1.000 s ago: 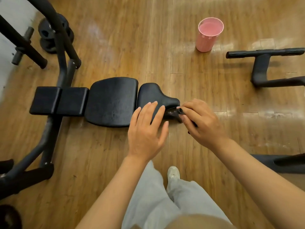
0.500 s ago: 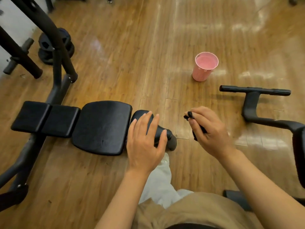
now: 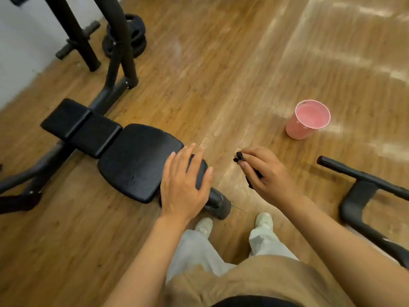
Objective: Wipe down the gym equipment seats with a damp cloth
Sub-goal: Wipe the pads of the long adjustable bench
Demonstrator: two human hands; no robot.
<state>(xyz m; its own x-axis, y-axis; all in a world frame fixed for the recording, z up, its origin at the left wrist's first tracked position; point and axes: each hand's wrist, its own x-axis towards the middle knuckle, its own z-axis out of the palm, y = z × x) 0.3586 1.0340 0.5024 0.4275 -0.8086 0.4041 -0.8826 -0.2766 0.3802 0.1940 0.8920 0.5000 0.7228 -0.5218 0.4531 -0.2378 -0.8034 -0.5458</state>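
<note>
A low black bench lies on the wooden floor, with a broad padded seat and two smaller pads to its left. My left hand hovers flat, fingers spread, over the small front seat pad; I cannot tell whether it touches. My right hand is right of the bench, above the floor, and pinches a small bunched black cloth between thumb and fingers. A pink bucket holding liquid stands on the floor at the far right.
The bench's black frame rises at the back left, with weight plates behind it. Another black machine frame lies on the floor at the right. My feet stand just behind the bench's end.
The view has risen and swung, so the bench sits further away and to the left. My right hand with the cloth has lifted off the seat's tip to the right. My left hand stays over the front pad.
</note>
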